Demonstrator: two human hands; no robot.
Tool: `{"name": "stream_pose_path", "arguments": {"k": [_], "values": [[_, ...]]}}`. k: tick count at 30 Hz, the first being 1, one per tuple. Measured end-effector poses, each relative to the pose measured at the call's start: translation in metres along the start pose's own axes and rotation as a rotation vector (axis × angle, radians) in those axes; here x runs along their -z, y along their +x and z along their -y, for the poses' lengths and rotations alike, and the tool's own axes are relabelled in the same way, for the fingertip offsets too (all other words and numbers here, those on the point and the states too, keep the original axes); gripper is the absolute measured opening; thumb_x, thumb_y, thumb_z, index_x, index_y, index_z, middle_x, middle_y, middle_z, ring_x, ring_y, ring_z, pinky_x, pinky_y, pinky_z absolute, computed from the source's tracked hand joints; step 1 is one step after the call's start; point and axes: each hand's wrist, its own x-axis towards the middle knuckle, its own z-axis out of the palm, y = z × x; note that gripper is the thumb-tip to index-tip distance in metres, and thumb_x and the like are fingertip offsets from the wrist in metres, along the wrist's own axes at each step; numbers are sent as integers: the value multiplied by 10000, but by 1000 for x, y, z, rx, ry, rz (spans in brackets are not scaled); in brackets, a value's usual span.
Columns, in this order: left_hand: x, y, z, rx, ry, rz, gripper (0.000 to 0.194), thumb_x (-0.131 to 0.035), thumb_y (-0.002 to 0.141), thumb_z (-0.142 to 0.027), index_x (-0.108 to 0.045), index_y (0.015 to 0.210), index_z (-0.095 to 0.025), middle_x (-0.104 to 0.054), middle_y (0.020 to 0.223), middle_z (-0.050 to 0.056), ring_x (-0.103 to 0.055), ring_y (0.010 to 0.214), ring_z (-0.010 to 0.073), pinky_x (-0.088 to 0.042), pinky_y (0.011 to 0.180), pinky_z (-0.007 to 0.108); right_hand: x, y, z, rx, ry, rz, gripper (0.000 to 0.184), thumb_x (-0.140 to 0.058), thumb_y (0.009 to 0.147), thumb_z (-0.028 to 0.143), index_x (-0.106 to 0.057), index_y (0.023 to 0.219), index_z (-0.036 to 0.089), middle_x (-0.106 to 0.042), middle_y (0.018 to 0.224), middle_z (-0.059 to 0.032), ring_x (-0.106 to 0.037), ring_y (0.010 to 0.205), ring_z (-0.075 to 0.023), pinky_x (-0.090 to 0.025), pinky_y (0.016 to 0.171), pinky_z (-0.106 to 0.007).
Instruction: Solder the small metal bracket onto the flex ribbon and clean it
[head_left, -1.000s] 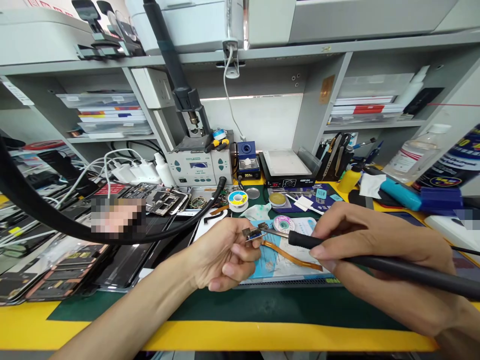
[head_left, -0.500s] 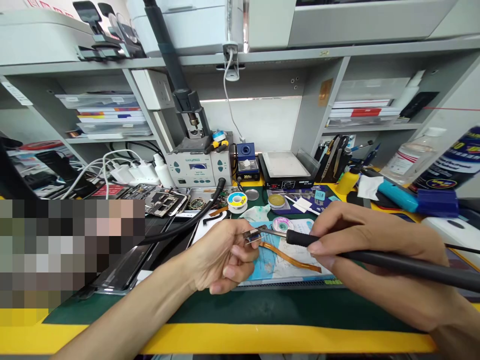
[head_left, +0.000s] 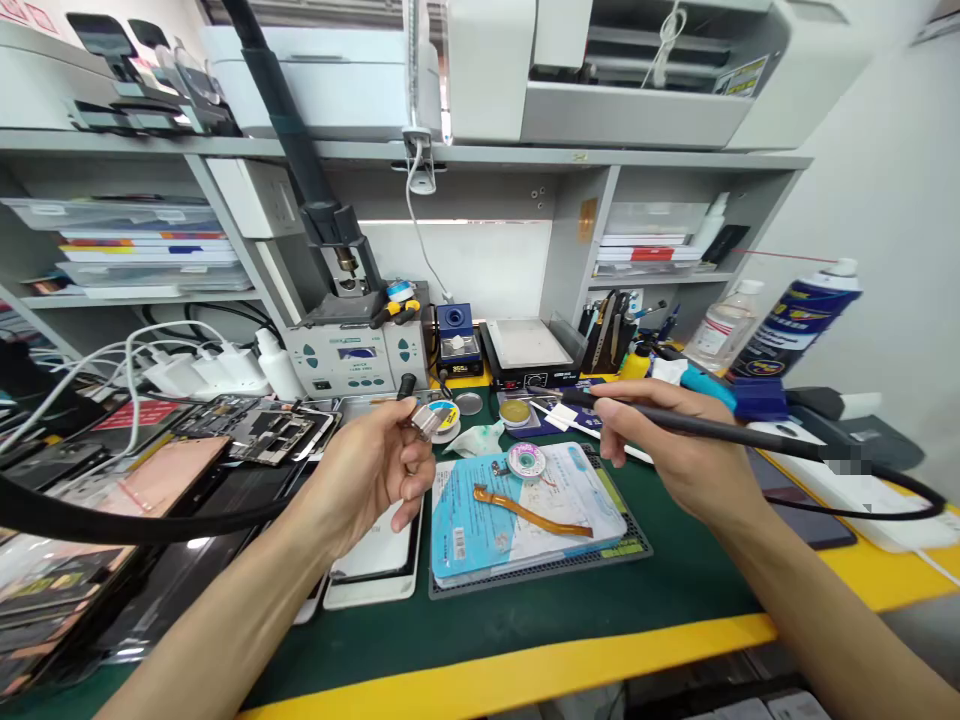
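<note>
My left hand (head_left: 379, 475) pinches a small metal part (head_left: 427, 421) between thumb and forefinger, the other fingers loosely curled. That part is held up in front of a solder spool (head_left: 448, 434) and is too small to make out exactly. My right hand (head_left: 667, 435) grips a black soldering iron (head_left: 727, 433), which points left, its tip close to the round flux tin (head_left: 515, 412). Below and between the hands lies a blue-and-white packet (head_left: 465, 530). On it rest an orange flex cable (head_left: 536, 513) and a desoldering braid spool (head_left: 526, 461).
Opened phones and circuit boards (head_left: 255, 430) crowd the left side. A hot-air station (head_left: 352, 355), a blue soldering station (head_left: 456, 330) and a hot plate (head_left: 529, 345) stand behind. A black hose (head_left: 172, 525) crosses at left. Bottles (head_left: 724, 325) and a spray can (head_left: 795, 320) stand at right.
The soldering iron has moved away from the metal part, over toward the flux tin. My hands are farther apart, and the view has shifted right.
</note>
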Motion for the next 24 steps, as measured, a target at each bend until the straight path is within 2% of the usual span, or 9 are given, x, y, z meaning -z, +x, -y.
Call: {"name": "stream_pose_path", "arguments": {"k": [4,8,11,17,22,24], "values": [[5,3,3,-173,88,-72,292,-514,948,-320,-500,687,-190,-460,591,-29,-425,431,115,-411,282,216,0,-3,-5,-80,12,-1,237,-718,880,392,-709,973,174,-683,579,-11,-601,475,-144,-487,511,-273],[11,3,2,-243,258,-105,299,-678,864,-402,-639,748,-129,-576,657,20,-469,490,106,-423,357,202,2,-11,-6,-168,153,4,293,-731,858,403,-710,1023,161,-697,661,-38,-617,536,-159,-488,498,-275],[13,2,-1,-275,364,-132,339,-763,783,-436,-703,764,-103,-606,632,31,-468,482,96,-403,371,190,3,-18,-3,-217,290,-4,314,-755,828,394,-712,1028,155,-687,739,-48,-656,624,-180,-484,474,-259],[13,-2,-5,-332,410,-128,305,-780,747,-402,-741,761,-100,-608,533,19,-477,427,95,-390,372,193,-2,-26,4,-227,315,-66,295,-803,780,380,-653,925,172,-674,696,-20,-638,561,-160,-473,456,-251],[15,-1,-2,-359,418,-78,294,-791,722,-389,-755,770,-101,-741,780,122,-562,503,129,-403,378,218,-10,-33,7,-209,284,-103,300,-801,782,393,-666,923,166,-655,637,-8,-617,538,-154,-467,445,-249],[17,0,-1,-364,427,-59,295,-785,724,-393,-757,774,-104,-749,780,130,-564,501,134,-399,381,224,-13,-36,8,-203,271,-110,304,-802,780,395,-676,937,168,-664,634,-12,-619,548,-158,-469,453,-251]]}}
